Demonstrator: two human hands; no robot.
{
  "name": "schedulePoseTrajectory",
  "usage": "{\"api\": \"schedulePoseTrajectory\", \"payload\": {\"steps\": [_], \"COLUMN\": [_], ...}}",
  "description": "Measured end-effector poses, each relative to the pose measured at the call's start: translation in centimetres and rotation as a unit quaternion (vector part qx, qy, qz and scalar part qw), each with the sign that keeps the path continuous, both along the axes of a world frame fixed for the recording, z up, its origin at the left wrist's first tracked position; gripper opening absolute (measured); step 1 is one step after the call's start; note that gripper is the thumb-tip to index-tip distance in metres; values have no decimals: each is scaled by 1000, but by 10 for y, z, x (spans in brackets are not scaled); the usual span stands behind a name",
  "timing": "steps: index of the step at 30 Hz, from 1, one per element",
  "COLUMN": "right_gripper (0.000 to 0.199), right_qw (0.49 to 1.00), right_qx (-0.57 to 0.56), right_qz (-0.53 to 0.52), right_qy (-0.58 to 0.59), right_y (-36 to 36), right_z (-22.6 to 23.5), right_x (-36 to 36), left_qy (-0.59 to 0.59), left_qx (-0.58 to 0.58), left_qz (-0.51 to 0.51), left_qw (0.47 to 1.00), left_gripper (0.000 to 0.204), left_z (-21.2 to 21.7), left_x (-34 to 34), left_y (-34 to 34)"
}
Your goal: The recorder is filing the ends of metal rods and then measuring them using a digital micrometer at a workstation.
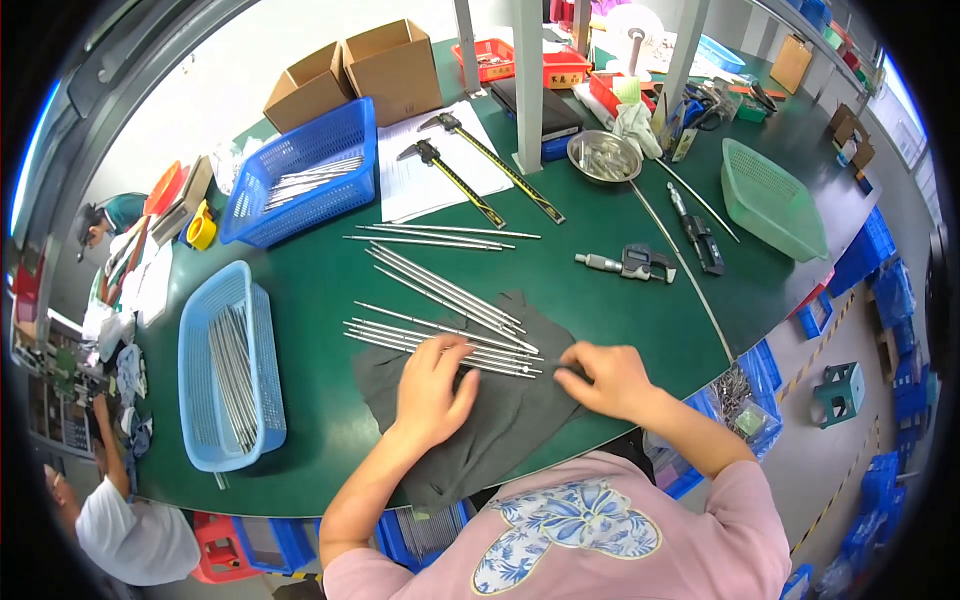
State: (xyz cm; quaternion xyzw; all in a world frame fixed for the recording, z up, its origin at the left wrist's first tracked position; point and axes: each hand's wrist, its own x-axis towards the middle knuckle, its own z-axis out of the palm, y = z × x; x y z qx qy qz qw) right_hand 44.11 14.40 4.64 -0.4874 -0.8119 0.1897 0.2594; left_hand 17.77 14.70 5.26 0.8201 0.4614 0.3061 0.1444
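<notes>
Several thin metal rods (400,335) lie side by side on a dark grey cloth (500,425) in front of me. My left hand (432,388) rests over these rods, its thumb apart from the fingers and nothing visibly gripped. Just beyond the rods' right ends, at the cloth's edge, my right hand (608,380) has its thumb and forefinger apart and holds nothing visible. Farther up, a slanted group of rods (445,285) reaches onto the cloth. Behind it, more rods (440,236) lie crosswise on the green table (560,300).
To the left stand a light blue basket (270,400) and a blue basket (250,232), both holding rods. Calipers (490,165) lie on paper sheets (400,190). Micrometers (640,263) (697,228), a metal bowl (580,150) and a green basket (780,205) are at right. People sit at far left.
</notes>
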Motion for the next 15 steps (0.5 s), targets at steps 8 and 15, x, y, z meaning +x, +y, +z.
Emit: {"api": "schedulePoseTrajectory", "payload": {"steps": [8,15], "right_gripper": [34,36], "right_qw": [984,984], "right_qx": [139,124], "right_qz": [39,37], "right_qy": [-107,-120], "right_y": [-16,-5], "right_z": [-27,-23], "right_x": [25,59], "left_qy": [157,201], "left_qx": [-16,-20], "left_qz": [148,170], "left_qw": [976,964], "left_gripper": [55,63], "left_z": [-34,-34], "left_x": [-12,11], "left_y": [-59,-70]}}
